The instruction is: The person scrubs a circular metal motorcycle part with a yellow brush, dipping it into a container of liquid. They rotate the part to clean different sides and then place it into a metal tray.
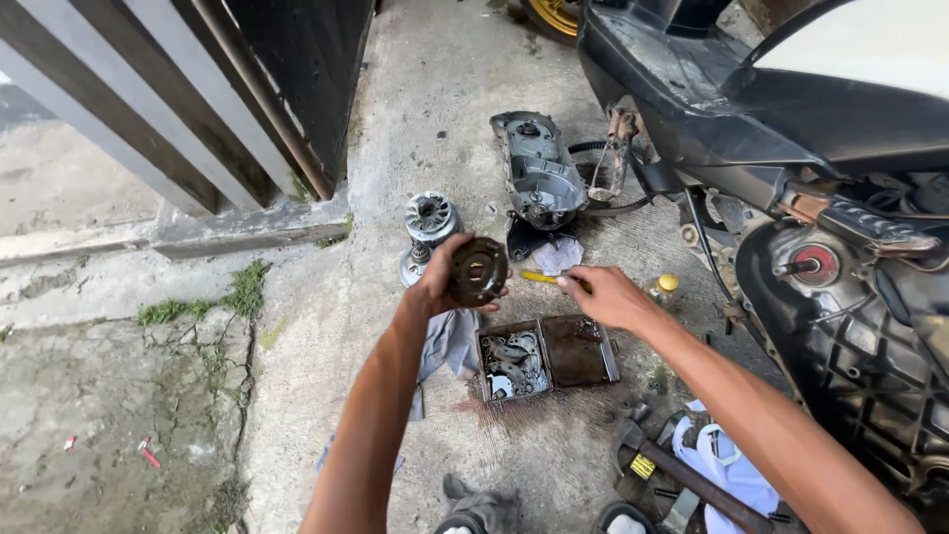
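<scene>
The black scooter [791, 148] fills your right side, its open engine casing [840, 307] facing you. Ahead on the concrete lies the grey transmission cover [539, 173], and left of it stands a finned pulley [428, 222]. Below your hands sits a rusty metal tray [549, 356] of small parts. Your left hand [440, 282] grips a dark round clutch disc [479, 270], fingers wrapped behind it, held above the tray. Your right hand [608, 297] pinches a yellow-handled tool [542, 278] pointed toward the disc.
</scene>
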